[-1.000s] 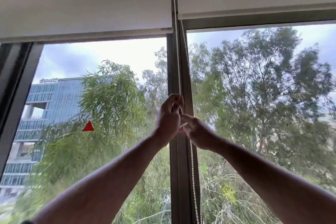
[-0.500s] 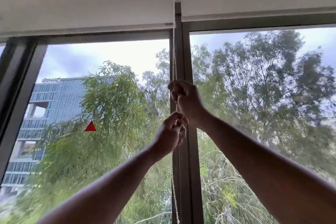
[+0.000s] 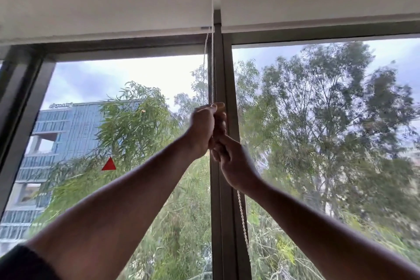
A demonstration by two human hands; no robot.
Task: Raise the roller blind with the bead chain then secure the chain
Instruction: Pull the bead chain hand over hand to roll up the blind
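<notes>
The white bead chain (image 3: 211, 75) drops from the top middle of the frame, just left of the dark metal window post (image 3: 223, 70), and runs straight down into two raised hands at the centre. The left hand (image 3: 202, 128) sits higher, fingers curled round the chain where it enters the fist. The right hand (image 3: 234, 161) is just below and touching it, also closed on the chain, which comes out under the wrist and hangs on toward the lower middle. Above the hands I count two strands side by side; below, only one shows clearly. There are two off-white fabric roller blinds (image 3: 102, 0), both drawn high across the top of the frame. One small red triangle sticker (image 3: 109, 164) marks the left pane.
</notes>
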